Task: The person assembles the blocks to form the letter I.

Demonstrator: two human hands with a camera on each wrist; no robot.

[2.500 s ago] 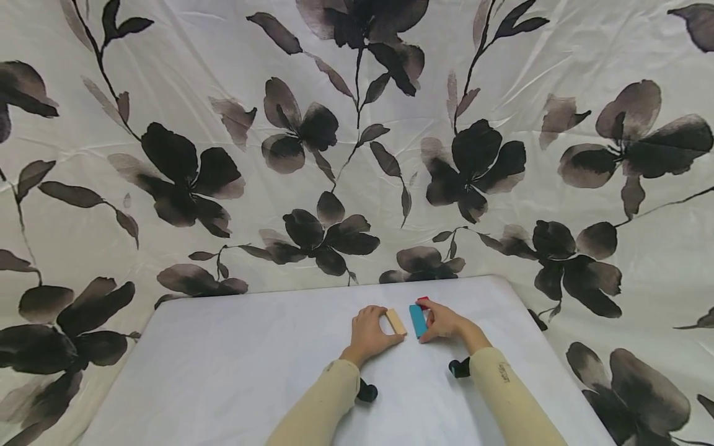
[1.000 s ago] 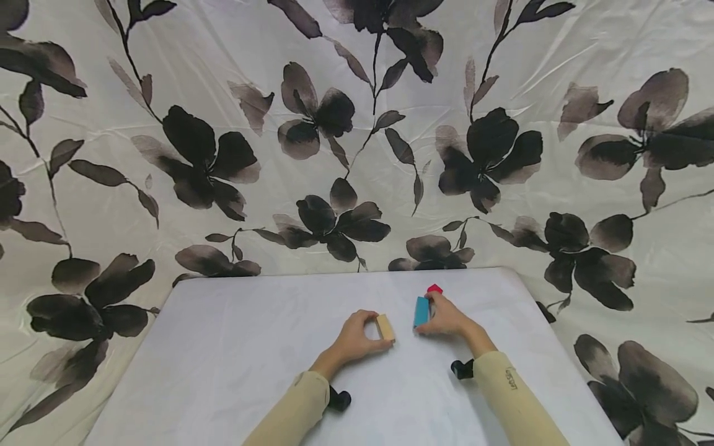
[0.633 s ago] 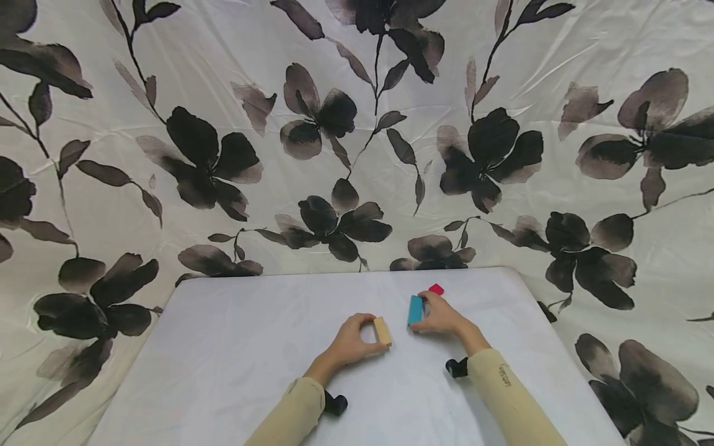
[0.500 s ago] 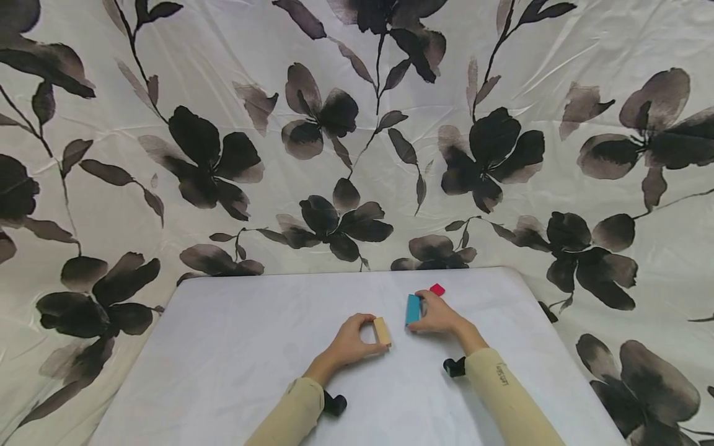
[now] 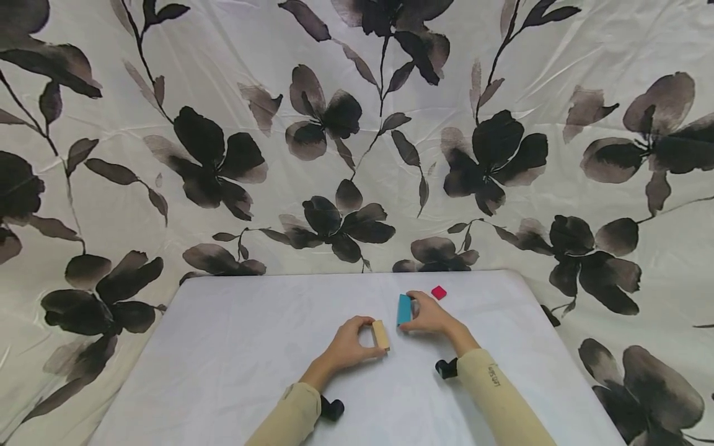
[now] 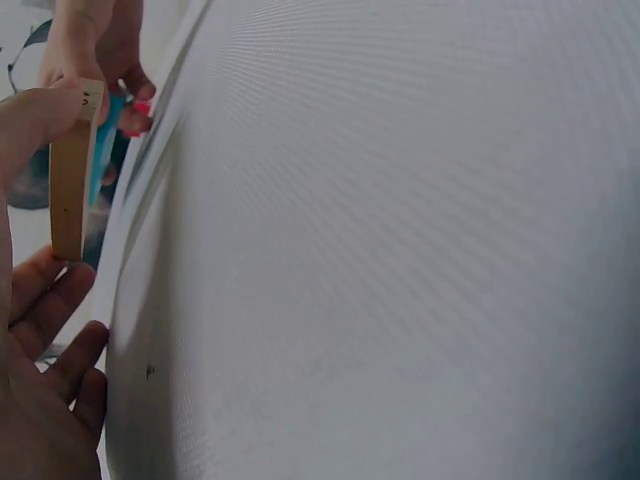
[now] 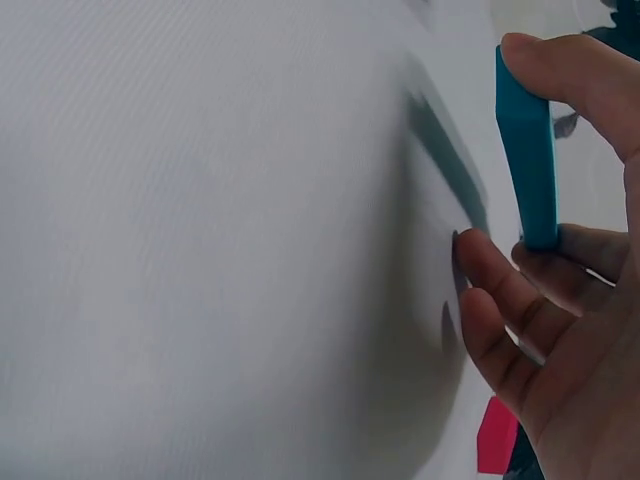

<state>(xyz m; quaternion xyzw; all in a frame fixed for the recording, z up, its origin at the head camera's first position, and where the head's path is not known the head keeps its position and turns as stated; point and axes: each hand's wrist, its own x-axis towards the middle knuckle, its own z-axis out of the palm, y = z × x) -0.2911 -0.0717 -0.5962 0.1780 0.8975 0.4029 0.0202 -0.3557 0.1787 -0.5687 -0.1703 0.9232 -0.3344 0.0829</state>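
1. Left hand [image 5: 347, 345] pinches wooden block [image 5: 380, 335] by its ends, thumb at near end.
2. Right hand [image 5: 432, 315] pinches blue block [image 5: 404, 310], right of and farther than wooden block; hands apart.
3. Red block [image 5: 439, 292] on white table [image 5: 234, 347], far side, beyond right hand.

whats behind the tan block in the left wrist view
Parts of the blue block, the right hand and the red piece show beyond the tan block; what it directly covers cannot be seen.

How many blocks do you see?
3: a tan block in the left hand, a blue block in the right hand, and a red block on the table. The hands could hide others.
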